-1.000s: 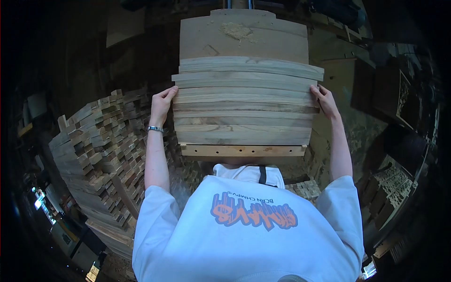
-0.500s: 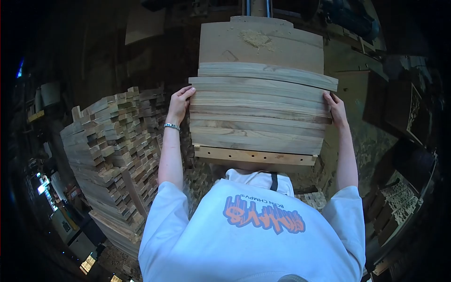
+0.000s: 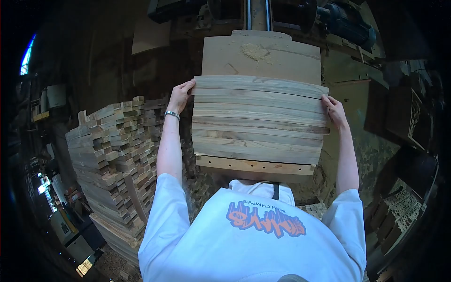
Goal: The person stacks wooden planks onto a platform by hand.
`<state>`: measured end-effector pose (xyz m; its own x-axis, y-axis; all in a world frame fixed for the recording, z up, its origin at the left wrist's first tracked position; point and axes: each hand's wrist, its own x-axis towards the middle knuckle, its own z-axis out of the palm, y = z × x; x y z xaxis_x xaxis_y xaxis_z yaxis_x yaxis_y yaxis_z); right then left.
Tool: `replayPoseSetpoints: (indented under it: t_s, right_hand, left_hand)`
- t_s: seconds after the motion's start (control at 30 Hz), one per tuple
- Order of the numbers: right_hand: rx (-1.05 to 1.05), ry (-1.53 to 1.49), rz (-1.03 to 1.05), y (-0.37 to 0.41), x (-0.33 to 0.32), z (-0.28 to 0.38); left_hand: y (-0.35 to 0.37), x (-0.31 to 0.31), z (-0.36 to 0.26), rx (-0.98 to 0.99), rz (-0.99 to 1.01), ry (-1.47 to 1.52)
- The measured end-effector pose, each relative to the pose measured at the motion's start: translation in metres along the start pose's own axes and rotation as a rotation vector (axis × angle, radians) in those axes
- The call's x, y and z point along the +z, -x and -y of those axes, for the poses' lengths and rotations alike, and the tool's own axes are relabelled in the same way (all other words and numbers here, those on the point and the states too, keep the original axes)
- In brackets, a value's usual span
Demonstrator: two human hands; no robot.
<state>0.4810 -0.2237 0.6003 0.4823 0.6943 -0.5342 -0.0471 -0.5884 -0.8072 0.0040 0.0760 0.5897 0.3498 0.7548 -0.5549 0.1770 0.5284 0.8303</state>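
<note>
A row of pale wooden strips (image 3: 258, 124) lies side by side on a flat board, stretching away from my body. My left hand (image 3: 182, 94) grips the left end of a wooden strip (image 3: 258, 84) near the far side of the row, thumb and fingers pinching it. At the right end, my right hand (image 3: 332, 108) has its fingers closed on the strip's tip. Which of the two farthest strips is held is hard to tell. A light wooden rail (image 3: 253, 165) with several dark holes borders the near side.
Beyond the strips, the support board (image 3: 221, 54) carries a sawdust heap (image 3: 256, 51). Two metal rails (image 3: 268, 14) run away behind it. A tall stack of wood pieces (image 3: 110, 155) stands at left. A motor (image 3: 345, 26) sits at the far right, and more cut wood (image 3: 399, 207) lies at right.
The strip between my hands, which stuck out past both ends of the row, now lies closely in line with the others. The whole scene has shifted slightly down in view.
</note>
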Motion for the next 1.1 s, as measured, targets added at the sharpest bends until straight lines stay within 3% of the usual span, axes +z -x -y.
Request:
replayPoseSetpoints:
  t_s: [0.43,0.57,0.63,0.67,0.7,0.73,0.77,0.8,0.83,0.87,0.9,0.97,1.0,1.07,1.1]
  right_hand:
    - [0.187,-0.049,0.074,0.003,-0.006,0.006]
    - [0.108,-0.105,0.012,-0.002,-0.001,-0.011]
    - [0.007,0.020,-0.018,0.008,0.005,-0.005]
    - [0.061,0.182,-0.075,0.014,0.011,0.000]
    - [-0.064,0.709,-0.503,0.031,0.033,0.003]
    - [-0.302,0.886,-0.642,0.053,0.053,0.004]
    - [-0.542,0.831,-0.601,0.093,0.081,0.024]
    - [-0.668,0.884,-0.582,0.112,0.117,0.014]
    - [-0.741,0.852,-0.408,0.139,0.152,0.009]
    - [-0.771,0.826,-0.284,0.167,0.187,0.006]
    - [-0.728,0.844,-0.288,0.186,0.219,-0.002]
    - [-0.688,0.871,-0.303,0.202,0.254,-0.023]
    - [-0.684,0.837,-0.398,0.199,0.260,-0.031]
    - [-0.669,0.806,-0.497,0.199,0.259,-0.026]
    - [-0.677,0.823,-0.512,0.199,0.260,-0.026]
  left_hand:
    - [-0.020,0.000,0.013,0.007,0.086,0.199]
    - [-0.013,0.009,0.003,0.020,0.077,0.198]
    - [-0.006,0.007,-0.006,-0.061,0.082,0.075]
    - [0.000,0.012,-0.007,-0.021,-0.096,0.010]
    - [0.009,0.022,-0.012,0.020,-0.275,-0.045]
    - [-0.012,0.012,0.007,0.354,-0.463,-0.320]
    - [-0.008,0.025,0.013,0.684,-0.685,-0.585]
    - [0.020,0.056,-0.001,0.887,-0.616,-0.628]
    - [0.053,0.093,-0.019,1.085,-0.542,-0.674]
    - [0.065,0.124,-0.019,1.199,-0.405,-0.663]
    - [0.066,0.153,-0.019,1.314,-0.265,-0.647]
    - [0.058,0.198,-0.009,1.150,-0.110,-0.899]
    - [0.054,0.207,-0.003,1.162,-0.109,-0.884]
    - [0.040,0.228,0.007,0.979,-0.278,-1.281]
    - [0.035,0.232,0.010,0.993,-0.282,-1.260]
